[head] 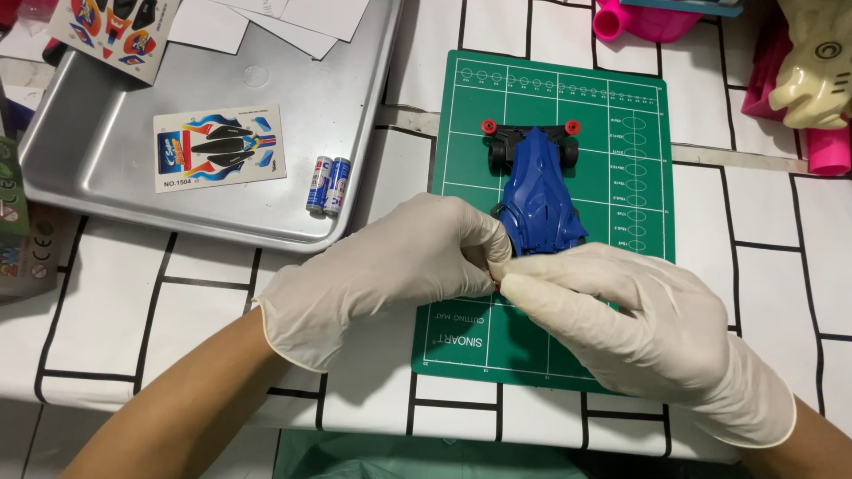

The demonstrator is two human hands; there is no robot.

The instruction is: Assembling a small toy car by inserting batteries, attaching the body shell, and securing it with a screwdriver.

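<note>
Where the white cloth with black lines meets the left edge, a metal tray [106,151] lies with a sticker sheet [219,147] flat on its floor and two small batteries [327,185] side by side near its lower right corner. Just below and to the right of the tray, the left hand [382,279], in a pale glove, has its fingers drawn together, thumb and forefinger pinching at the near end of a blue toy car [535,191]. The car sits on a green cutting mat [621,177], nose pointing away from the person, with two red rollers on its black front bar. Its near end is hidden behind the fingers, so what exactly is being pinched cannot be told. The right hand [635,315], gloved the same way, meets the left at that spot, its fingertips pressed together against the car's near end. Farther right, at the upper edge, stand pink plastic things [643,22] and a cream toy figure [816,66].
</note>
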